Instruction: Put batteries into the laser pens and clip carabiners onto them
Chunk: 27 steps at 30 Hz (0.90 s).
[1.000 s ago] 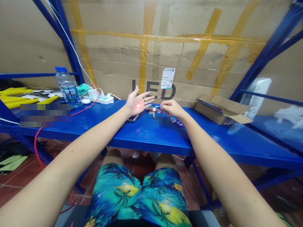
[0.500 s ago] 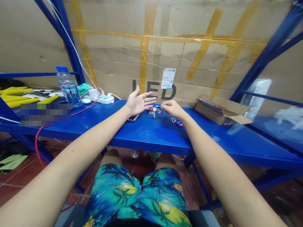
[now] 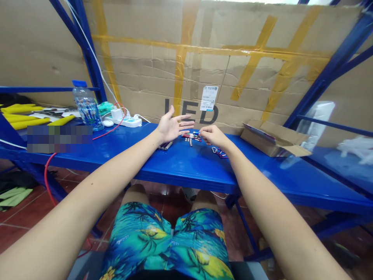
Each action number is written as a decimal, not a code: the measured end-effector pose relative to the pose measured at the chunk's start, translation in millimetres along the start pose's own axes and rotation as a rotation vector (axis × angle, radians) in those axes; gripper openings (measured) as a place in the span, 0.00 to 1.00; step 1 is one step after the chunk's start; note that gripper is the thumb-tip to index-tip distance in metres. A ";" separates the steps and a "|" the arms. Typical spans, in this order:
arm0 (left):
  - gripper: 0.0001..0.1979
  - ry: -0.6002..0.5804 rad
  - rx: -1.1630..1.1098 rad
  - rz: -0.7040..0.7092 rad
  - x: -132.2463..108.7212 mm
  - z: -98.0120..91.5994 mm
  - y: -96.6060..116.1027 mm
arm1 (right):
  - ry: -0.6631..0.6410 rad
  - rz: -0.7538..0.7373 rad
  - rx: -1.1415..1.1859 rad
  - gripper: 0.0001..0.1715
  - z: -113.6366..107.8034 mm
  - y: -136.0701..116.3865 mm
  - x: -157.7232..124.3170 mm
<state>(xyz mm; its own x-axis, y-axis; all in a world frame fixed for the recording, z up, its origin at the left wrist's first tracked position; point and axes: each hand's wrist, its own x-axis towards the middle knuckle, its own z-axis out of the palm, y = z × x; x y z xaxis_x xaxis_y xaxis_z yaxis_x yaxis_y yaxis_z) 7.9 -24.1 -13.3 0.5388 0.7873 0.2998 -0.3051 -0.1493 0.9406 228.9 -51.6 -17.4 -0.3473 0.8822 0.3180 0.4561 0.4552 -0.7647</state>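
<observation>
My left hand (image 3: 172, 126) is held palm up above the blue table (image 3: 186, 165), fingers spread and nothing in it. Just to its right, my right hand (image 3: 212, 136) pinches a small blue cylinder (image 3: 196, 133). Below and between the hands lie several red metallic pieces (image 3: 190, 136), with small silver pieces (image 3: 190, 141) in front of them. Dark rods (image 3: 166, 146) rest under the left wrist, partly hidden. Beside my right wrist are carabiner-like clips (image 3: 219, 152), one silver and others blue and red.
An open cardboard box (image 3: 271, 138) stands at the right. Left are a bottle (image 3: 86, 107), a white power strip (image 3: 128, 121), a red cable (image 3: 109, 133) and yellow-handled items (image 3: 27, 121). A large cardboard panel (image 3: 140, 77) stands behind the table.
The camera view has shifted slightly. Both hands keep nearly the same poses, and the blue cylinder is still between my right fingertips.
</observation>
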 end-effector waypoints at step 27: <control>0.08 0.607 0.644 0.080 24.1 -68.9 -2.0 | -0.319 -0.010 -0.463 0.14 -1.5 69.5 146.1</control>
<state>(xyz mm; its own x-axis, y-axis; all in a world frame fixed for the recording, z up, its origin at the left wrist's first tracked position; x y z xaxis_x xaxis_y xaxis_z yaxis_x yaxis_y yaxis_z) -32.5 36.3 -18.9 -0.0301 0.9142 0.4041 0.2751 -0.3811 0.8827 211.1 109.1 -23.3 -0.5510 0.8303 0.0833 0.7390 0.5319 -0.4135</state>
